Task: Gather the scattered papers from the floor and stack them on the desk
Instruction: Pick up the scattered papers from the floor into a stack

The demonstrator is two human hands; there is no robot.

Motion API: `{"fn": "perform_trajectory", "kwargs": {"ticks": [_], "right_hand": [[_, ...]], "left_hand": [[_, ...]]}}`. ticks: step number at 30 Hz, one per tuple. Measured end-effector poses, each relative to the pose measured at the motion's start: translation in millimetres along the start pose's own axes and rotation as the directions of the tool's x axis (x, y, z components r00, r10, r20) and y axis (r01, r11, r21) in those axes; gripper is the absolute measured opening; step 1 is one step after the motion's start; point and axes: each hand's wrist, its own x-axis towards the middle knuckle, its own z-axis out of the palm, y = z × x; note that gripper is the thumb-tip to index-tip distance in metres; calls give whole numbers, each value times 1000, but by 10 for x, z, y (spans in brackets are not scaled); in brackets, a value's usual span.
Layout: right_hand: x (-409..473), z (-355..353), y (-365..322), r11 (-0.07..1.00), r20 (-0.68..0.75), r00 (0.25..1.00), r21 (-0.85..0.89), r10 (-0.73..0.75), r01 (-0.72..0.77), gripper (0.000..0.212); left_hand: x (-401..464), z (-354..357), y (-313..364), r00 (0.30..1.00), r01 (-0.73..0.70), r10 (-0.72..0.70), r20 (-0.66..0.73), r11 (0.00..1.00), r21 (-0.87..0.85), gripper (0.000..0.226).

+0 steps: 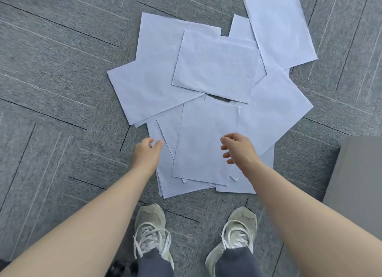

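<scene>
Several white paper sheets [215,70] lie overlapped in a loose heap on the grey carpet in front of me. The nearest sheet [202,144] lies between my two hands. My left hand [147,150] hovers at the left edge of the near sheets, fingers curled and apart, holding nothing. My right hand [237,147] hangs over the right part of the nearest sheet, fingers spread, also without anything in it. One sheet [281,26] lies at the far right, angled away from the heap.
Grey carpet tiles [62,90] cover the floor all round. A grey flat surface, perhaps the corner of a desk [357,183], juts in at the right edge. My two pale sneakers [152,229] stand just behind the heap.
</scene>
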Motion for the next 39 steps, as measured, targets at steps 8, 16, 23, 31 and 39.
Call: {"fn": "perform_trajectory", "kwargs": {"ticks": [8,16,23,31,39], "right_hand": [[862,105,273,968,-96,994,-252,-42,17,42],[1254,-23,422,903,-223,963,-426,-153,45,59],[1364,161,542,940,-211,958,-320,-193,119,61],[1338,430,492,934,-143,960,-301,-242,191,62],[1307,497,276,844,-153,901,-442,-406,305,45]], "left_hand": [[749,235,-202,988,59,-54,-143,998,27,60],[1060,284,-230,969,73,-84,-233,996,-54,16],[1098,326,-306,983,55,-99,-154,962,-266,20],[1033,436,-305,999,17,-6,35,941,-339,14],[1101,361,-401,995,-56,75,65,966,-253,13]]}}
